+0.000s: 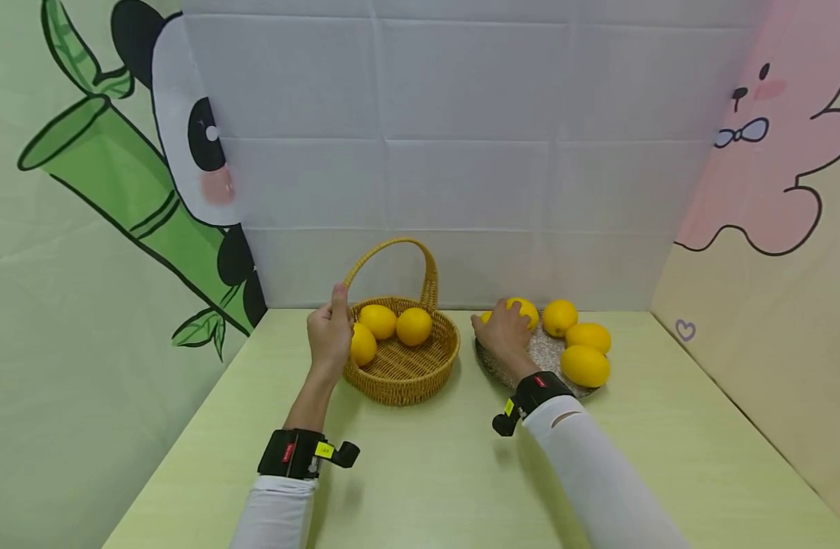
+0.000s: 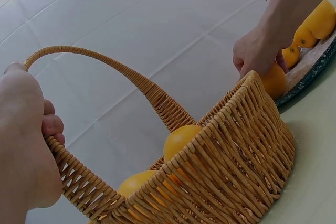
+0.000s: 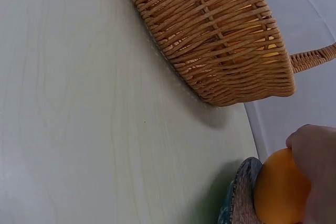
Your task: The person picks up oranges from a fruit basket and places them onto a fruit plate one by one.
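Basket, three yellow fruits inside, left hand curled round its handle, right hand gripping another fruit on the plate right of the basket: apparent step, grasping; next move likely calls for lifting clear, basketward.

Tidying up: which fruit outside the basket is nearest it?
The fruit in the right hand, at the left edge of the plate; others sit farther right.

Site appears a staged setting, building type undetermined: creased pale backdrop, side walls printed with cartoon panda and pink animal, enclosing a wood-grain table.
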Action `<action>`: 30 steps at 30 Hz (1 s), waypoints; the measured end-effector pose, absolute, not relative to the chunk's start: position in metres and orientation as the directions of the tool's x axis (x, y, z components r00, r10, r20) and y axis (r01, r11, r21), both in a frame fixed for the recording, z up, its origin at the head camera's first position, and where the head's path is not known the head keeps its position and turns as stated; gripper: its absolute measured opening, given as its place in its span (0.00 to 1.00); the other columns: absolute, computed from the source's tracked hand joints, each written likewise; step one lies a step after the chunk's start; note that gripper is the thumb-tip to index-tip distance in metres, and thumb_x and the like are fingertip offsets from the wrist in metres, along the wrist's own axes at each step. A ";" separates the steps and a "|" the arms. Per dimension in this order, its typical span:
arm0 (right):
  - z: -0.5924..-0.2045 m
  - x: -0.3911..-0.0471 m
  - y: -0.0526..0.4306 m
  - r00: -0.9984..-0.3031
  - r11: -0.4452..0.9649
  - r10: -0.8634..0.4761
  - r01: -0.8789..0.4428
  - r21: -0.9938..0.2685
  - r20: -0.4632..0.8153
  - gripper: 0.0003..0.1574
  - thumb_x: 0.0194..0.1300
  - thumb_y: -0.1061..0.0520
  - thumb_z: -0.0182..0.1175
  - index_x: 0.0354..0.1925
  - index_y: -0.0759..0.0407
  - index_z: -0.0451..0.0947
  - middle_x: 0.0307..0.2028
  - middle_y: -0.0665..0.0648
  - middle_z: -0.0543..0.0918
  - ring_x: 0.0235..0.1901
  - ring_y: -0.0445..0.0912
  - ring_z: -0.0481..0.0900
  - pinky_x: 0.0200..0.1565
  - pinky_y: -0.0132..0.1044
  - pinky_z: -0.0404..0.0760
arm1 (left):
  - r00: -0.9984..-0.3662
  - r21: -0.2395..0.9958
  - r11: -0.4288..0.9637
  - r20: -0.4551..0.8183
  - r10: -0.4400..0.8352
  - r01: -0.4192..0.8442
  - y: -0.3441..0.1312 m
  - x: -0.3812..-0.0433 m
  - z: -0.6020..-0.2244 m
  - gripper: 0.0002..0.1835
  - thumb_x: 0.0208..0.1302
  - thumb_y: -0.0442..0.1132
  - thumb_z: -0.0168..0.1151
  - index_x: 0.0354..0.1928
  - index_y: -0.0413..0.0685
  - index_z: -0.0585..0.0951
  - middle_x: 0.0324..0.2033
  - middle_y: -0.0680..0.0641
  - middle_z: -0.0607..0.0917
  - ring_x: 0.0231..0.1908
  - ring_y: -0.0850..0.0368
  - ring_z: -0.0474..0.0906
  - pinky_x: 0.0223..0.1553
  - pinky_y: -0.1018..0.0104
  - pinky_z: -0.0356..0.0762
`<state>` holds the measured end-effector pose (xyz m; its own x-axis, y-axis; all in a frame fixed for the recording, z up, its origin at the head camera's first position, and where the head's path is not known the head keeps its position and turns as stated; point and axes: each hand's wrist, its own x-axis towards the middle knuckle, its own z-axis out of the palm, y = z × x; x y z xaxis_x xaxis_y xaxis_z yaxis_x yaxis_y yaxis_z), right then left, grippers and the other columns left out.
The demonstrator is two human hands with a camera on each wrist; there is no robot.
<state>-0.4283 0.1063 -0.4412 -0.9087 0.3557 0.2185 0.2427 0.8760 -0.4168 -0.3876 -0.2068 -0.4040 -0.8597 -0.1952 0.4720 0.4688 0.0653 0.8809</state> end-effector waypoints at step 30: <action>-0.402 -0.404 0.111 -0.982 0.930 0.167 0.126 -0.346 0.092 0.36 0.70 0.42 0.59 0.59 0.72 0.69 0.55 0.76 0.70 0.43 0.64 0.75 0.45 0.56 0.78 | -0.870 0.890 0.055 0.454 -0.193 0.452 -0.205 -0.377 -0.394 0.37 0.78 0.64 0.47 0.13 0.47 0.62 0.08 0.59 0.60 0.09 0.66 0.53 0.11 0.73 0.51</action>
<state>-0.4036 0.1110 -0.4024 -0.9816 0.1669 0.0924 0.1256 0.9299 -0.3457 -0.3769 -0.2053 -0.3939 -0.8700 -0.1933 0.4536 0.4520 0.0547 0.8903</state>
